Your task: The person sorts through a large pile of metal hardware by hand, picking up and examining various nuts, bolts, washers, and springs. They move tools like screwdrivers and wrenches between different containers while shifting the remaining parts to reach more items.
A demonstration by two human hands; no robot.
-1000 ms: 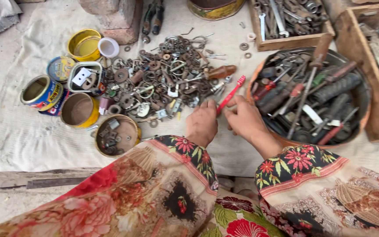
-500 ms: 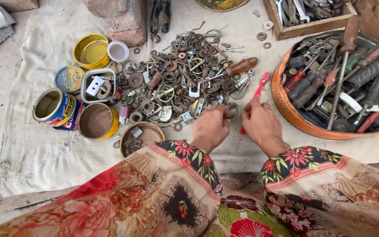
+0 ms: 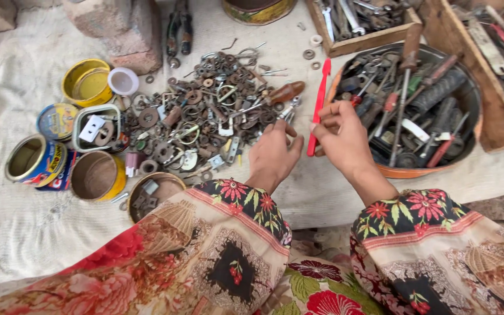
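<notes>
Left zone: a cluster of open round tin cans [image 3: 97, 175], yellow and blue, stands on the pale woven cloth [image 3: 13, 233], one of them at the near edge holding small metal parts. Centre: a loose heap of rusty washers, nuts, hooks and screws [image 3: 205, 116] lies spread on the cloth. The left hand [image 3: 272, 154] rests at the near right edge of this heap, fingers half curled and spread; it grips nothing visible. Just to its right, the right hand [image 3: 342, 137] pinches the long thin red plastic-handled tool [image 3: 317, 108] near its lower end, other fingers loosely bent; the tool stands nearly upright, between the heap and the round orange basin of screwdrivers and tools [image 3: 468, 125]. Hazards: the pinch grip is light and low on the shaft, so the tool could tip or slip into the heap; a sleeve sweep could scatter small parts off the cloth; sharp rusty hooks lie beside the left fingertips. Change against the earlier views: the red tool was slanted and lower, hands closer together; both hands have since moved apart and the tool has been raised toward upright
</notes>
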